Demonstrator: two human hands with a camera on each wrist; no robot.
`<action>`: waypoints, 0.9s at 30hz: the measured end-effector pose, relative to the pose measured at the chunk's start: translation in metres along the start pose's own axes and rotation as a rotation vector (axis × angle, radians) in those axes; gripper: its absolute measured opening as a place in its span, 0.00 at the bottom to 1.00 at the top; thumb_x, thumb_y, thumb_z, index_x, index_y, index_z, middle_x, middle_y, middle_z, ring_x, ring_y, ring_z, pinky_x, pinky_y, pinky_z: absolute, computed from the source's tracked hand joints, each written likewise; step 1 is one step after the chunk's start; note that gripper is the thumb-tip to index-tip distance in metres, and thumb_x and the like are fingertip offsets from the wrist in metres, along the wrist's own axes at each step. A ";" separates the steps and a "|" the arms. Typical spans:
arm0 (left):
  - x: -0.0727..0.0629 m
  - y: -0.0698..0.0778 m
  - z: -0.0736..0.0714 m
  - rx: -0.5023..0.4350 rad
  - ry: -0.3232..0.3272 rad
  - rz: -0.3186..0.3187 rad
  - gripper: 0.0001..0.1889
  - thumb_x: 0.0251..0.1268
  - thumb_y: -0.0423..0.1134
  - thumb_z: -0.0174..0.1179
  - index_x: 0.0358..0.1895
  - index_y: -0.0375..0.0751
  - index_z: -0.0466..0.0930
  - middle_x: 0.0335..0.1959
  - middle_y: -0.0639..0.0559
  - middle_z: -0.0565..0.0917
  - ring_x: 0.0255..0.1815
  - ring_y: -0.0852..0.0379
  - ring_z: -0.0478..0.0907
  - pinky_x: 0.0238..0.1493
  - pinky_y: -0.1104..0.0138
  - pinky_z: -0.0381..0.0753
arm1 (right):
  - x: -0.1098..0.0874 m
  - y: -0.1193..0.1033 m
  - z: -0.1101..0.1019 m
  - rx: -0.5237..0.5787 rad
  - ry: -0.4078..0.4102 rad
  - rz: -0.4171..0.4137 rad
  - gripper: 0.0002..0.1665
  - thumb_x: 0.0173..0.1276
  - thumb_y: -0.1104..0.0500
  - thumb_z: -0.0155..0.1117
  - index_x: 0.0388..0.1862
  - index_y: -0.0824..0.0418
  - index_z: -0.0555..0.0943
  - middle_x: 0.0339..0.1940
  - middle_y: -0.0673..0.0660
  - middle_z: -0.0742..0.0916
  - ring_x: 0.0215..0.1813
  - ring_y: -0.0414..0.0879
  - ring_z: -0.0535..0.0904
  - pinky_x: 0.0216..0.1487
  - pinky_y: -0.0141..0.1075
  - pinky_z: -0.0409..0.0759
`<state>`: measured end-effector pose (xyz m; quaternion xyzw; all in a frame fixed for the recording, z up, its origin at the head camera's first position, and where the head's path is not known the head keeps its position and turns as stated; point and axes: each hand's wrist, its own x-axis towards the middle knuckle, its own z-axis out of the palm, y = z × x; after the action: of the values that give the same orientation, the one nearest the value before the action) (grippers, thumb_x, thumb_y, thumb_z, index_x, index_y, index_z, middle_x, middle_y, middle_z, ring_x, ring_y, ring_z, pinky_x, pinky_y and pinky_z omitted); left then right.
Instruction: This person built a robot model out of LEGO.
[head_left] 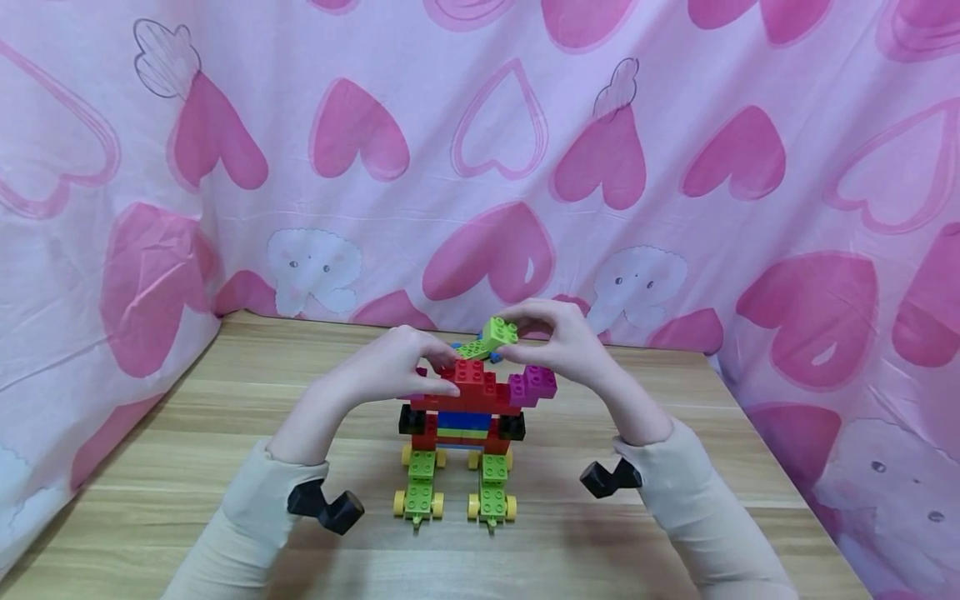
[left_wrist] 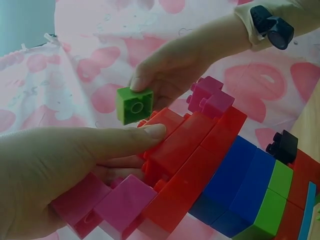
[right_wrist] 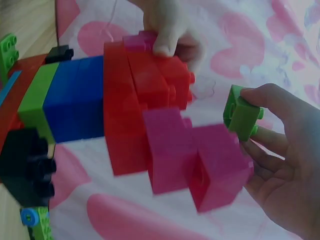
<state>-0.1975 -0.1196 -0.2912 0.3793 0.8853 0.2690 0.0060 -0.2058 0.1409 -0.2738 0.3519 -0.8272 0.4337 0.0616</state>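
A figure of toy building blocks stands mid-table, its red top bricks [head_left: 471, 385] stepped above a blue section [head_left: 463, 421]. My left hand [head_left: 393, 362] grips the red top from the left, thumb across the near face. Between the thumb and fingers of my right hand [head_left: 558, 333], a light green brick [head_left: 498, 333] is pinched just above and behind the top. The left wrist view shows the hollow underside of this green brick [left_wrist: 135, 106], apart from the red bricks. Magenta bricks [right_wrist: 167, 150] form both upper ends of the figure.
Two green wheeled bases [head_left: 420, 492] with yellow wheels support the figure. Black bricks [head_left: 512, 426] jut out at its sides. Behind it lies a green studded piece [head_left: 472, 350] with blue wheels, partly hidden. A heart-patterned curtain [head_left: 487, 250] hangs along the table's back edge.
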 end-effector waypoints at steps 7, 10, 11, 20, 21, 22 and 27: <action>0.000 0.001 -0.002 -0.004 -0.008 -0.001 0.21 0.57 0.49 0.70 0.51 0.43 0.86 0.42 0.52 0.89 0.42 0.57 0.85 0.42 0.67 0.85 | 0.009 -0.009 0.010 -0.031 -0.077 -0.023 0.22 0.56 0.63 0.75 0.51 0.65 0.84 0.44 0.57 0.88 0.43 0.45 0.84 0.51 0.44 0.85; 0.000 0.001 -0.002 -0.004 -0.007 0.004 0.20 0.57 0.49 0.70 0.50 0.43 0.86 0.42 0.52 0.89 0.42 0.58 0.85 0.42 0.68 0.85 | 0.010 -0.011 0.013 -0.036 -0.100 -0.012 0.20 0.57 0.62 0.75 0.50 0.64 0.84 0.42 0.56 0.89 0.42 0.44 0.84 0.51 0.43 0.85; 0.000 0.001 -0.002 -0.004 -0.006 0.007 0.20 0.57 0.49 0.70 0.50 0.43 0.86 0.42 0.52 0.89 0.42 0.58 0.85 0.42 0.68 0.85 | 0.011 -0.012 0.015 -0.037 -0.106 -0.011 0.20 0.57 0.62 0.75 0.49 0.64 0.84 0.42 0.56 0.89 0.42 0.43 0.85 0.51 0.44 0.85; 0.000 -0.001 -0.001 0.002 0.009 0.034 0.17 0.57 0.48 0.71 0.46 0.44 0.86 0.38 0.54 0.88 0.40 0.56 0.84 0.41 0.69 0.85 | 0.010 -0.016 0.022 -0.081 -0.130 0.010 0.18 0.56 0.60 0.76 0.46 0.62 0.85 0.39 0.54 0.89 0.39 0.42 0.85 0.49 0.37 0.85; 0.000 -0.001 -0.001 0.004 0.010 0.036 0.17 0.57 0.48 0.71 0.46 0.44 0.87 0.38 0.54 0.88 0.40 0.56 0.84 0.41 0.69 0.85 | 0.010 -0.016 0.022 -0.085 -0.130 0.009 0.18 0.56 0.60 0.76 0.46 0.62 0.85 0.39 0.54 0.89 0.40 0.42 0.85 0.49 0.37 0.85; 0.000 -0.001 -0.001 0.007 0.011 0.038 0.16 0.57 0.48 0.71 0.46 0.44 0.87 0.38 0.55 0.88 0.40 0.56 0.84 0.41 0.68 0.84 | 0.010 -0.016 0.023 -0.089 -0.131 0.008 0.18 0.56 0.60 0.76 0.46 0.62 0.85 0.39 0.54 0.89 0.40 0.42 0.85 0.49 0.37 0.85; -0.001 0.000 -0.001 0.019 0.005 0.038 0.16 0.57 0.48 0.71 0.45 0.44 0.87 0.38 0.54 0.88 0.40 0.54 0.85 0.42 0.68 0.85 | 0.010 -0.014 0.024 -0.110 -0.133 0.005 0.19 0.55 0.59 0.76 0.46 0.62 0.85 0.39 0.53 0.89 0.40 0.42 0.84 0.50 0.40 0.85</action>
<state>-0.1973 -0.1207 -0.2906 0.3953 0.8805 0.2616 -0.0047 -0.1995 0.1126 -0.2752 0.3738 -0.8529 0.3636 0.0243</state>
